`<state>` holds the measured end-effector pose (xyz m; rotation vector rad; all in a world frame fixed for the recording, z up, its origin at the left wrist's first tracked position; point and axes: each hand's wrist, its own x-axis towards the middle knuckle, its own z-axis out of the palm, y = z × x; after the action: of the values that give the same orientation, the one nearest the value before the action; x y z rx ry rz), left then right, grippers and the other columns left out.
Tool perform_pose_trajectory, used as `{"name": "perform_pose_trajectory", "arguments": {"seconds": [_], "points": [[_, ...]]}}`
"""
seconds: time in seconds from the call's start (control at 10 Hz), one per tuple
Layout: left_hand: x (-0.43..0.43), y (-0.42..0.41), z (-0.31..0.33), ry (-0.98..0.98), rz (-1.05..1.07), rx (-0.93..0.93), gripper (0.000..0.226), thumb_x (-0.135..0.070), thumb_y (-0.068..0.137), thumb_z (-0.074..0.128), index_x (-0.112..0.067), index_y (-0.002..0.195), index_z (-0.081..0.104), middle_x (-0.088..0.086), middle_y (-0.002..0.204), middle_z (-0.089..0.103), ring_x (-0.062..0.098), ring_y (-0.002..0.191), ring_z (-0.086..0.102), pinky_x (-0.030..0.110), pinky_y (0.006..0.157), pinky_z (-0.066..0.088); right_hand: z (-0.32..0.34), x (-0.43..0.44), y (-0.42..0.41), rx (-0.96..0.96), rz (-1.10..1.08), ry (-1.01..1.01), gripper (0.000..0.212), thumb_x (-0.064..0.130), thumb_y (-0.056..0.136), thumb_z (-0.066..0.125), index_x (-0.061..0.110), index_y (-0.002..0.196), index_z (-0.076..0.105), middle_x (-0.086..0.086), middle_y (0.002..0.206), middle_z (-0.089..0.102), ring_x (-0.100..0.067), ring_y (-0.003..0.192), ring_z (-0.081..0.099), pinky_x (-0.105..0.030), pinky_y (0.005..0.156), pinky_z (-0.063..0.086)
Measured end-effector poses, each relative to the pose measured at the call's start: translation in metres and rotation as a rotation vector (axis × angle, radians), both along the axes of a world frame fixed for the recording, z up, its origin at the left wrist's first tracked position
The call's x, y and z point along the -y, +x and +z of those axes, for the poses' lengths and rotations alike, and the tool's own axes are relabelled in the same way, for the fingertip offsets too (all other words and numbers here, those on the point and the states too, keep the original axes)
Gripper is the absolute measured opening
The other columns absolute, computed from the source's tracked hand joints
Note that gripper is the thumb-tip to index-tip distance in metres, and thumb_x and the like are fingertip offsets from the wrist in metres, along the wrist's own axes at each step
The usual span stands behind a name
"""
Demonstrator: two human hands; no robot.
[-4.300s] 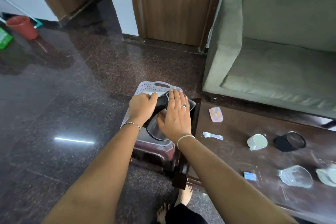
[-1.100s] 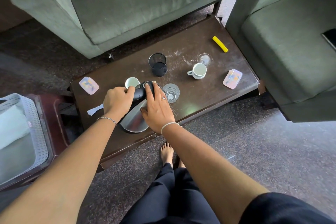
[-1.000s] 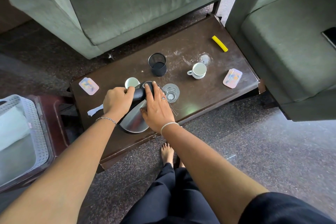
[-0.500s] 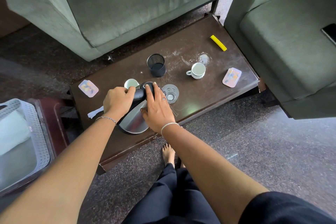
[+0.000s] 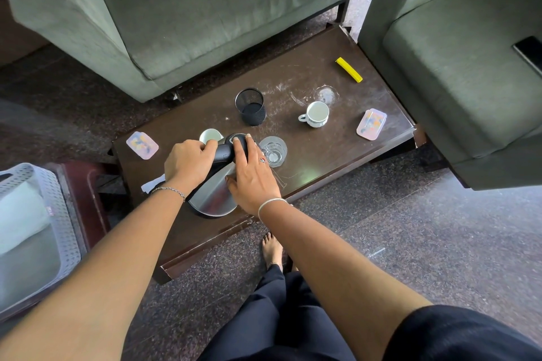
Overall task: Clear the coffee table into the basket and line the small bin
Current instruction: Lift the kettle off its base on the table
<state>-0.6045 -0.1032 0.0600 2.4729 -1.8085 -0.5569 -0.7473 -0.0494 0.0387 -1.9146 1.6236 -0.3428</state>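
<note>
The kettle is held over the near edge of the coffee table, towards its left end. It is tilted so that its steel side and dark base rim are turned to the camera. Its black handle is gripped by the left hand, the fingers curled round it. The right hand is laid against the lid and upper side with straight fingers, the thumb pressed to the steel. Whether the base rests on the wood or is held just above it cannot be told for certain from this angle.

A small white cup is seen just beyond the left hand, and a clear glass just beside the right hand's fingers. A scrap of white paper is partly hidden under the left wrist. Farther back stand a black mesh pot and a white mug, well apart. Two pastel cards are placed at opposite ends (one at the left, one at the right), and a yellow strip lies at the far right corner.

The basket is set to the left of the table on a dark red stand. A green sofa and an armchair flank the table.
</note>
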Motion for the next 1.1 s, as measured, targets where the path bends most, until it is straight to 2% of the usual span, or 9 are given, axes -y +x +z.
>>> {"name": "perform_pose_trajectory", "arguments": {"seconds": [0.3,0.5,0.9,1.1], "points": [[-0.002,0.002,0.003,0.009,-0.004,-0.001,0.051,-0.048,0.081,0.031,-0.012,0.057,0.058,0.006,0.060,0.057,0.025,0.060,0.052,0.028,0.049,0.032,0.004,-0.002,0.001,0.018,0.001,-0.001,0.075,0.024,0.091,0.053,0.009,0.152,0.012,-0.022,0.158,0.010,-0.038,0.144,0.018,-0.044,0.118,0.019],[-0.002,0.003,0.006,0.005,-0.001,-0.001,0.051,-0.049,0.079,0.030,-0.013,0.056,0.057,0.006,0.059,0.055,0.018,0.056,0.049,0.025,0.047,0.029,0.005,-0.003,0.002,0.012,0.002,0.001,0.076,0.025,0.091,0.054,0.009,0.152,0.011,-0.021,0.158,0.009,-0.037,0.144,0.018,-0.044,0.118,0.020],[-0.001,0.002,0.014,0.007,0.008,0.010,0.050,-0.048,0.080,0.031,-0.012,0.056,0.057,0.006,0.059,0.056,0.018,0.056,0.049,0.026,0.048,0.030,0.013,-0.002,0.001,0.019,0.008,-0.009,0.077,0.026,0.091,0.055,0.010,0.152,0.011,-0.021,0.158,0.009,-0.037,0.143,0.019,-0.044,0.118,0.022],[0.000,0.006,0.018,-0.005,-0.002,0.002,0.051,-0.049,0.080,0.031,-0.012,0.054,0.054,0.007,0.058,0.056,0.021,0.056,0.050,0.027,0.048,0.031,0.016,-0.002,0.002,0.005,0.019,-0.019,0.078,0.028,0.092,0.052,0.005,0.152,0.007,-0.020,0.159,0.008,-0.034,0.146,0.014,-0.041,0.119,0.017]]}}
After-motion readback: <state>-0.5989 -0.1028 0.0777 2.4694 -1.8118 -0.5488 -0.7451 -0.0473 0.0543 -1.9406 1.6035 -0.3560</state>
